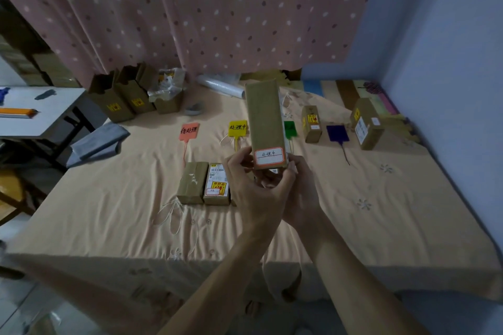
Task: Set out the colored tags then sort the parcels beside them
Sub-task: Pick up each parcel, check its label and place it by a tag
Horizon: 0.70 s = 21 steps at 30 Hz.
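Head view: left hand (253,187) and right hand (302,187) together grip the lower end of a parcel (265,119), held with its long axis upright above the bed (109,212). The yellow tag (238,128) lies just beyond, slightly left, nearer the left hand

Dim, soft, wide-angle edge distortion

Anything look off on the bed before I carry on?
The parcel lying in front of the orange tag has a scuffed white patch on its wrap. Loose white string trails beside it. The held parcel looks fine.
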Tool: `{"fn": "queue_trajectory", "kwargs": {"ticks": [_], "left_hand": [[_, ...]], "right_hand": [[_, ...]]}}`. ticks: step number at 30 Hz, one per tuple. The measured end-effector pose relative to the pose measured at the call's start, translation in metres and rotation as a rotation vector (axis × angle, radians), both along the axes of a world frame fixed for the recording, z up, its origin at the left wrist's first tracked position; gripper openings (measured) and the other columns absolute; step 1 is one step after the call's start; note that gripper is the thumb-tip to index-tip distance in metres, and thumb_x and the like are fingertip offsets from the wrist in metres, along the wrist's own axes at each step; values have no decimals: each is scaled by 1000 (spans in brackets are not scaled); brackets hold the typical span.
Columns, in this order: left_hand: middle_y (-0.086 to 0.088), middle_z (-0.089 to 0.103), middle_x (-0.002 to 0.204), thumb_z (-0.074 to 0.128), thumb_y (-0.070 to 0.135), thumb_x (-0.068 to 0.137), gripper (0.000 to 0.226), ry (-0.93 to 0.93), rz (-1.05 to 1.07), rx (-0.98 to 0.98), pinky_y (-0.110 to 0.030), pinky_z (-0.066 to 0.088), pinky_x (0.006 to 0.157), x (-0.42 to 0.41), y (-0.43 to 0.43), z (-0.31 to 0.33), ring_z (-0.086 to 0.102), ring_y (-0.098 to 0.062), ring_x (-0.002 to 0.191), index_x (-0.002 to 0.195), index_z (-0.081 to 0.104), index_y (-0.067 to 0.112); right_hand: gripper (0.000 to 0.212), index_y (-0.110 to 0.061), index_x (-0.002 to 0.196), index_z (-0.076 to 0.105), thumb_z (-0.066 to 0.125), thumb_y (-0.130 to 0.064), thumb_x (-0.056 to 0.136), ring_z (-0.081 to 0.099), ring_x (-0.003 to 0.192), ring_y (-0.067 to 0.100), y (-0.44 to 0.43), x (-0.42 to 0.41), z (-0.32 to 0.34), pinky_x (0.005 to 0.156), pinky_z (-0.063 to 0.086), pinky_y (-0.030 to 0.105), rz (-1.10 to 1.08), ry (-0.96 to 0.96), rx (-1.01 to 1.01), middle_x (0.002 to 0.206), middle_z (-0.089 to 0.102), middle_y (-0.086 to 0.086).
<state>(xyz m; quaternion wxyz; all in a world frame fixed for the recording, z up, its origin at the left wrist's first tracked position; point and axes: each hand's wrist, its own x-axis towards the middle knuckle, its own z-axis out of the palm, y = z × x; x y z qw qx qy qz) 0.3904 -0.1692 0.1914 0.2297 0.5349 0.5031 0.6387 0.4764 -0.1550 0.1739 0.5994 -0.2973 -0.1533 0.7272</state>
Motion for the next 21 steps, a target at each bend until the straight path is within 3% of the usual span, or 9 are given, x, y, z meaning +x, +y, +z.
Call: {"fn": "queue_trajectory", "kwargs": {"ticks": [2, 5, 8, 10, 12, 17, 21], "left_hand": [[-6, 55, 112, 91, 23, 62, 70, -4, 3, -3, -23, 51, 86, -6, 2, -2, 59, -17, 103, 119, 54, 6], [-7, 56, 111, 92, 17, 61, 70, -20, -6, -8, -11, 46, 83, -13, 5, -1, 58, -10, 101, 119, 54, 3], [-7, 55, 110, 92, 12, 63, 66, -72, -25, -39, -6, 46, 77, -26, 9, -1, 58, -1, 98, 117, 54, 3], [-6, 56, 111, 91, 19, 65, 64, -114, -31, -59, -16, 50, 82, -38, 14, -7, 61, -9, 100, 116, 52, 9], [-5, 56, 113, 89, 24, 67, 64, -156, -41, -94, -26, 54, 88, -51, 20, -15, 63, -16, 103, 117, 51, 12], [1, 60, 113, 90, 23, 67, 69, -222, -65, -177, -32, 59, 87, -78, 31, -23, 67, -12, 104, 123, 50, 12], [1, 66, 115, 86, 36, 69, 65, -194, -159, -244, -42, 59, 89, -105, 44, -36, 69, -16, 107, 124, 54, 22]], "right_hand": [[44, -6, 115, 71, 43, -35, 97, 63, 97, 23, 2, -6, 1, 84, 53, 30, 2, 5, -14, 102, 66, 13], [42, -4, 111, 70, 44, -34, 98, 66, 81, 21, 7, -16, -1, 70, 57, 27, 5, 30, -38, 97, 63, 13], [43, -4, 112, 73, 46, -34, 96, 63, 96, 23, 10, -28, -5, 88, 50, 31, 10, -5, -43, 103, 64, 14], [44, -3, 113, 73, 45, -33, 97, 65, 99, 25, 12, -37, -6, 91, 50, 33, 26, -20, -39, 106, 66, 16], [44, -2, 108, 75, 44, -31, 98, 72, 93, 25, 12, -48, -7, 84, 58, 32, 45, -4, -26, 101, 71, 16], [41, -3, 112, 76, 50, -30, 94, 73, 100, 26, 18, -80, -14, 90, 58, 35, 5, -17, -30, 109, 73, 15], [41, -3, 122, 70, 49, -29, 97, 68, 110, 28, 31, -100, -30, 96, 56, 37, -36, -5, -87, 116, 71, 16]]}}
